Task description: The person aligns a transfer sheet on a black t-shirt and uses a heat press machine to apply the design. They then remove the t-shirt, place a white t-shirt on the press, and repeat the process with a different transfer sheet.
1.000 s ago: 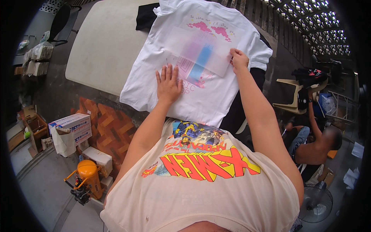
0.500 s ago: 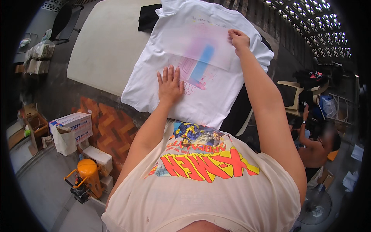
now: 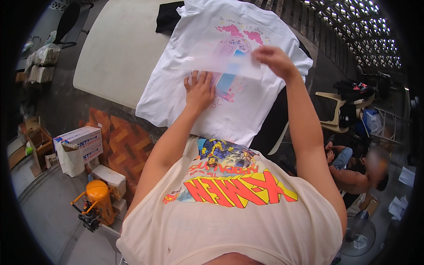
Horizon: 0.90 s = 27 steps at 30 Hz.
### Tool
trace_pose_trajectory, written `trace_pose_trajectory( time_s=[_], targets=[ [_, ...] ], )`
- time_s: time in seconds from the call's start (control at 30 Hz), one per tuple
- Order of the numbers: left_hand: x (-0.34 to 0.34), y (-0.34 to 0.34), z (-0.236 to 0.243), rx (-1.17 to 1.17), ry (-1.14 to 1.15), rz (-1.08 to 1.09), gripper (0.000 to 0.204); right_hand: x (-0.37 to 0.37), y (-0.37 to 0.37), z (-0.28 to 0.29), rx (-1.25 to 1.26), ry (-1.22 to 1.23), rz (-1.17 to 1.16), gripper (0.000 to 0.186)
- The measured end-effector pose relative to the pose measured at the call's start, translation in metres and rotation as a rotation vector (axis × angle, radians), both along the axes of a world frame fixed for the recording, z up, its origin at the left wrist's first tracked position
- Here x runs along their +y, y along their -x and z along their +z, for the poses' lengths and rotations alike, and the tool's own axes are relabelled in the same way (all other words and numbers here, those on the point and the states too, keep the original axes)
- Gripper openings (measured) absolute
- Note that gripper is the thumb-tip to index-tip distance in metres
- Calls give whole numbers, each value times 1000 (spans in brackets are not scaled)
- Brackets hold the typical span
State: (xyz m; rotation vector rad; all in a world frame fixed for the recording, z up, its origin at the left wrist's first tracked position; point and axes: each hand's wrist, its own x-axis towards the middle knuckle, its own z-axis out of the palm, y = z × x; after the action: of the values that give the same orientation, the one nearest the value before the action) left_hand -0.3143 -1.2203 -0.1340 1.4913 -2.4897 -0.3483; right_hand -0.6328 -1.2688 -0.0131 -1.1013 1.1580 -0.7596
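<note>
A white T-shirt (image 3: 168,97) lies over dark fabric (image 3: 168,17) on the pale board (image 3: 106,53), with a printed pink-and-blue arched door (image 3: 225,86) under pink clouds. A translucent sheet (image 3: 207,62) crosses the middle of the print, looking lifted or bent. My right hand (image 3: 276,62) pinches the sheet at its right end, fingers slightly blurred. My left hand (image 3: 201,90) rests on the shirt at the sheet's lower edge, fingers apart and a little bent.
An orange compressor (image 3: 97,198), cardboard boxes (image 3: 88,154) and stacked bundles (image 3: 44,66) are at left. Another person (image 3: 351,179) is low at right, near a plastic chair (image 3: 331,112) piled with dark garments (image 3: 353,90) and a fan (image 3: 357,238).
My right hand has come down from the clouds with the sheet, uncovering the clouds and door's top. My left hand has shifted slightly up and right, fingers more bent. The other person lowered an arm.
</note>
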Motion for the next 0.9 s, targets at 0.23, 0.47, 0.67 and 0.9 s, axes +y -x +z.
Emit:
trace_pose_trajectory(
  time_s=[0.23,0.47,0.67,0.9],
  targets=[
    [-29,-3,-20,184,39,21,56,143,-2,-46,-39,-464,-65,27],
    [-28,-10,-38,161,14,-31,56,216,-42,-86,228,-505,-139,24],
    [-22,-25,-59,489,-60,230,51,206,-43,-89,277,-531,-176,23],
    [-77,-61,-23,975,-251,695,37,195,-41,-92,207,-707,-336,20]
  ],
)
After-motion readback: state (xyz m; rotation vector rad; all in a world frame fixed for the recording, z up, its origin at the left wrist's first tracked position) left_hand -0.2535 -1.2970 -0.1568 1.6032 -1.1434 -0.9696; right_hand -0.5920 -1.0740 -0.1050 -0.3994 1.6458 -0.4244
